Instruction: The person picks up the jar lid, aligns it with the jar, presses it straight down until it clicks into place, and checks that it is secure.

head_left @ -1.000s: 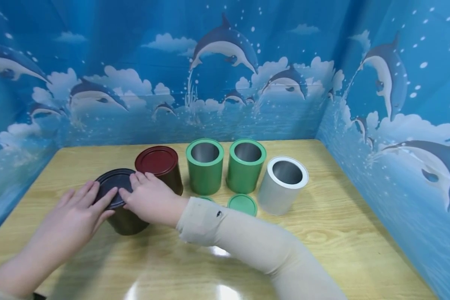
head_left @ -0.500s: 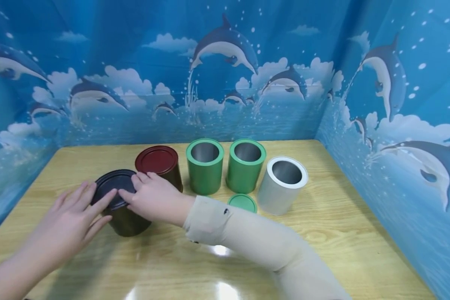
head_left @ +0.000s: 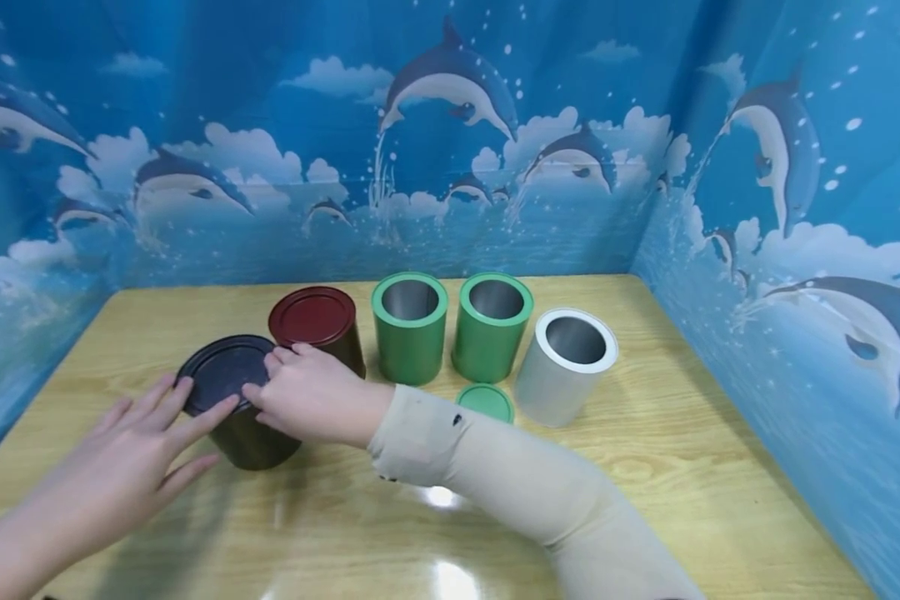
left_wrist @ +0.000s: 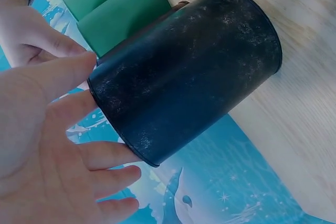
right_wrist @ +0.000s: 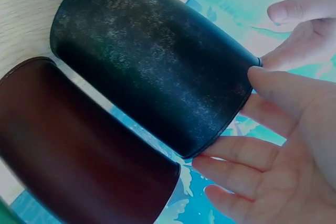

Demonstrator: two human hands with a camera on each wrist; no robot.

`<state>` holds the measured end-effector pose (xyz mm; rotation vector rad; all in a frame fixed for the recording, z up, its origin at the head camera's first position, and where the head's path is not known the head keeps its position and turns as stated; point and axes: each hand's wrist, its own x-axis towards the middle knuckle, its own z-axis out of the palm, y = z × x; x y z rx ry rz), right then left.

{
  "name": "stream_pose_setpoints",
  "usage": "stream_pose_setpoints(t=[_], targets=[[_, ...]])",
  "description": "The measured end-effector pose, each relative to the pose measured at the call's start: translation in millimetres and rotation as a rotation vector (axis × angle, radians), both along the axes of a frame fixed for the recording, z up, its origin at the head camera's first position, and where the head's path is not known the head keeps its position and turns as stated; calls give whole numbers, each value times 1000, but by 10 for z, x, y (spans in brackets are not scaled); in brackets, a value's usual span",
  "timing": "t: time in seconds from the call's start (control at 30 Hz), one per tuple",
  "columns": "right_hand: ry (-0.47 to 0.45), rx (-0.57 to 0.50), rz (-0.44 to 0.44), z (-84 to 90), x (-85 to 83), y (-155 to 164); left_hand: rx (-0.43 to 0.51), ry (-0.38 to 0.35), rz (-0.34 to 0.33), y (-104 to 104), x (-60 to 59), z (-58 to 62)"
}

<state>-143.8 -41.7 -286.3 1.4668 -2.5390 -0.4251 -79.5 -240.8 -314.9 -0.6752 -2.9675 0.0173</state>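
A black can (head_left: 255, 442) with its black lid (head_left: 221, 375) on top stands upright at the left of the table. My left hand (head_left: 138, 446) touches the left and near rim of the lid with outstretched fingers; its thumb is spread away from the can in the head view. On the opposite side, my right hand (head_left: 315, 396) rests its fingers on the lid's right edge. In the right wrist view, its thumb and fingers (right_wrist: 241, 153) lie along the rim of the can. Right behind the black can stands a dark red can (head_left: 313, 317) with a lid on.
Two green cans (head_left: 411, 350) and a white can (head_left: 551, 396) stand uncovered to the right of the red one. A green lid (head_left: 486, 402) lies flat before them. A dolphin-print curtain (head_left: 450, 208) encloses the wooden table (head_left: 682, 483) behind and at the sides.
The left thumb has spread away from the can's side. The black can and lid have shifted slightly left. My right sleeve now covers the sliver of a second green lid that showed earlier.
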Motion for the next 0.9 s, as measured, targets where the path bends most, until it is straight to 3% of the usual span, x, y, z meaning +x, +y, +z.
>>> stream_pose_setpoints(t=[0.33,0.47,0.73,0.9], targets=[[24,-73,-43,-56,-22,52,10,74,18,63,-60,43],[22,-102,-64,-98,-43,48,16,20,50,62,-140,32],[-92,31,-158,-145,-50,-78,20,-113,8,42,-343,22],[-36,4,-120,-175,-51,-101,12,-115,-4,13,-364,11]])
